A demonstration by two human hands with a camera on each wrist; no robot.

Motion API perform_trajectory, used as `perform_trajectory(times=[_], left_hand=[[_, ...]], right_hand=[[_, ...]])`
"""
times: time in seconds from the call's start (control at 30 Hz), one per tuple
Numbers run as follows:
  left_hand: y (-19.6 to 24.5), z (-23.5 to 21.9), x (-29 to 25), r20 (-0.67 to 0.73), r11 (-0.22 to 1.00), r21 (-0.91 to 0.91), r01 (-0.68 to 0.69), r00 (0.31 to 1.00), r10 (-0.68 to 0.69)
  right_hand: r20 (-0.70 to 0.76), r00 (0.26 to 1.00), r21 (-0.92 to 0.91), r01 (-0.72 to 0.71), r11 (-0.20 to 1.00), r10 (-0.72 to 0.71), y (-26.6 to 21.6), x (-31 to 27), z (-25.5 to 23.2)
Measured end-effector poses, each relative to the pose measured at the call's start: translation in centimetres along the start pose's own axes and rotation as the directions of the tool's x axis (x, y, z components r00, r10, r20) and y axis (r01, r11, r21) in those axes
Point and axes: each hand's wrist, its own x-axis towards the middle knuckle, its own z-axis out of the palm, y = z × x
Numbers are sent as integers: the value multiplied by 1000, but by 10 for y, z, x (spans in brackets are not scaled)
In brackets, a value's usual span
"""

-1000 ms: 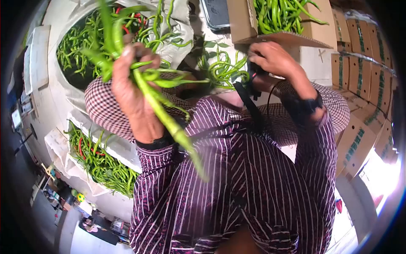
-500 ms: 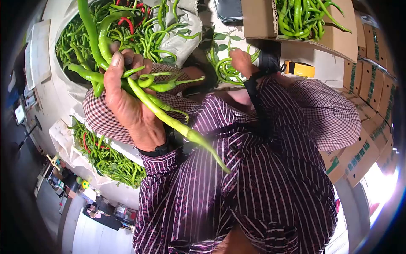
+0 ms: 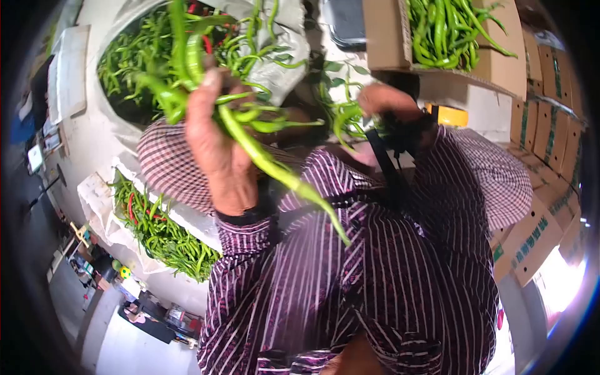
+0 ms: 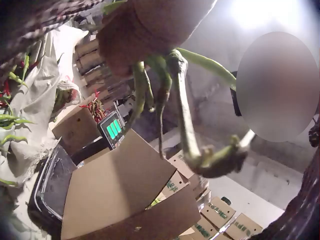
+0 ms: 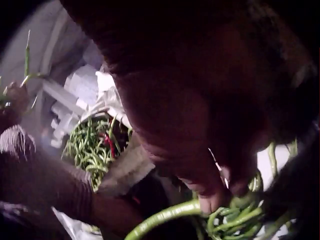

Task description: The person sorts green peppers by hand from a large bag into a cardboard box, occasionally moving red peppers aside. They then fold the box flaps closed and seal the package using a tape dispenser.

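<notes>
In the head view my left hand [image 3: 219,144] grips a bunch of green peppers [image 3: 265,159], raised over the left knee, with fingers curled round it. Pepper ends hang below that hand [image 4: 155,30] in the left wrist view. My right hand [image 3: 390,103], blurred, is over a small pile of curled peppers [image 3: 344,119] between the legs. The right wrist view shows my right hand's fingertips [image 5: 212,204] pinching a green pepper [image 5: 165,216] at that pile [image 5: 240,220].
An open sack of green and some red peppers [image 3: 134,75] lies upper left, another bag of peppers [image 3: 175,244] lower left. An open carton [image 3: 387,37] with peppers stands upper right beside a dark tray [image 3: 345,25]. Stacked cartons [image 3: 544,125] line the right; a yellow object [image 3: 450,115] lies near the right knee.
My right hand went from the carton's edge down to the small pile and now lifts a pepper there. My left hand still holds its bunch, slightly farther right in view.
</notes>
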Motion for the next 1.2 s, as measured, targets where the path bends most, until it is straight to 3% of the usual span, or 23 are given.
perform_trajectory(times=[0.1,0.13,0.17,0.23,0.3,0.33,0.37,0.47,0.5,0.57,0.6,0.63,0.7,0.73,0.83,0.87,0.9,0.97,1.1,1.2], left_hand=[[-6,-2,2,-48,993,89,80,996,-75],[-7,-1,1,-5,993,46,111,994,-111],[-8,2,-1,43,988,5,152,987,-152],[-10,4,-2,108,979,-46,199,975,-193],[-15,6,0,116,987,-13,161,981,-158],[-15,4,1,118,986,30,163,979,-165],[-18,6,0,104,987,61,147,983,-153],[-19,11,-7,130,988,72,139,980,-148],[-18,10,-6,131,988,70,136,981,-145],[-16,5,-3,115,977,-19,212,971,-209],[-18,1,1,136,976,-74,204,972,-193],[-16,-1,2,225,934,-257,248,955,-192],[-11,2,0,340,861,-382,335,918,-206],[-10,1,0,420,809,-427,404,881,-218],[-9,2,-8,523,719,-447,532,808,-272],[-11,4,-9,599,713,-422,559,763,-244],[-10,8,-13,580,716,-417,560,770,-265],[-16,6,-14,584,736,-382,560,763,-277],[-22,5,-13,593,701,-405,587,753,-287],[-21,5,-11,549,767,-356,533,784,-290]], right_hand=[[-332,923,45,221,974,-194,-61,-35,-37],[-265,960,72,-72,995,89,-87,-17,-53],[-109,971,297,-170,940,211,-124,-6,-88],[-278,941,753,88,652,195,-201,-11,-125],[-312,927,745,101,660,210,-247,-6,-157],[-439,887,728,260,634,141,-259,-3,-157],[-439,888,725,260,638,137,-265,-1,-158],[-335,940,875,284,392,68,-281,1,-162],[-335,940,874,285,394,66,-282,3,-156],[-515,835,826,422,372,195,-281,8,-139],[-298,916,940,233,249,269,-293,-11,-153],[-298,916,940,232,251,268,-290,-18,-150],[-305,919,904,197,381,250,-282,-25,-144],[-324,893,881,165,443,312,-281,-26,-137],[-464,837,817,279,504,291,-282,-24,-144],[-498,837,807,353,474,225,-288,-25,-151],[-505,834,802,358,478,224,-294,-22,-153],[-503,834,855,443,270,225,-306,-13,-154],[-504,835,857,451,250,219,-309,-4,-154],[-465,853,862,375,342,237,-305,-5,-155]])
